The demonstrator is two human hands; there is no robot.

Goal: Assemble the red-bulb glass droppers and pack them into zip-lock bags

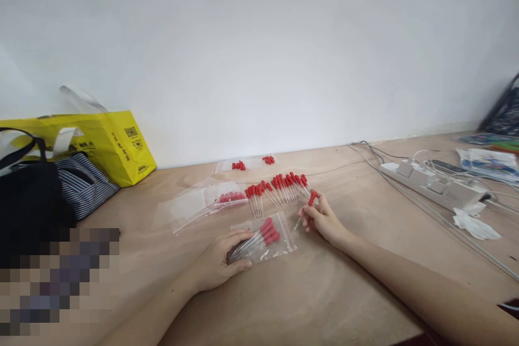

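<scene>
My left hand (pixel 227 259) is closed around the left end of a clear zip bag (pixel 288 232), which lies on the wooden table. Inside that bag are several glass droppers (pixel 255 240) with red rubber bulbs pointing right. Between the fingertips of my right hand (pixel 320 219) is a single dropper (pixel 312 198), its red bulb up and its thin tip slanting down to the left, just right of the bag. Beyond both hands, a row of loose droppers (pixel 279 189) lies fanned out with the red bulbs away from me.
Left of the row lie a filled bag (pixel 230 198) and flat clear bags (pixel 184 208). Small red pieces (pixel 238 165) rest on plastic near the wall. A yellow bag (pixel 121 146) and striped pouch (pixel 87 181) stand left; a power strip (pixel 433 186) with cables and crumpled tissue (pixel 476 224) lie right.
</scene>
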